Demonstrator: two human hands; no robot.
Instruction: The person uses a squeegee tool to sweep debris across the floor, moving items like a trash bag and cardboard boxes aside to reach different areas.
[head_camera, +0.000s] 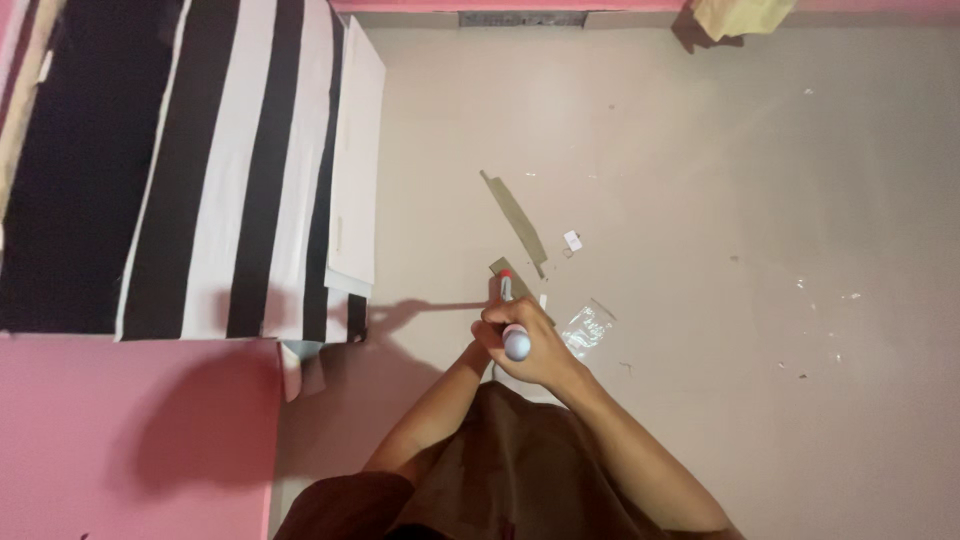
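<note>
My right hand (535, 352) is closed around a slim marker (507, 290) with a red tip and a pale rounded end. The tip points away from me toward the beige floor (700, 200). My left hand (480, 348) is pressed against the right one at the marker's side, with its fingers mostly hidden behind it. Just beyond the tip lies an olive strip of tape or paper (516, 215). A crumpled clear plastic wrapper (587, 328) rests on the floor right of my hands. A brown garment (500, 470) covers my lap below.
A black-and-white striped cloth (230, 170) lies at the left, with a white sheet (357, 150) along its right edge. A pink surface (130, 430) fills the lower left. A small white scrap (572, 240) and tiny bits dot the floor. A yellowish cloth (740, 14) sits at the top edge.
</note>
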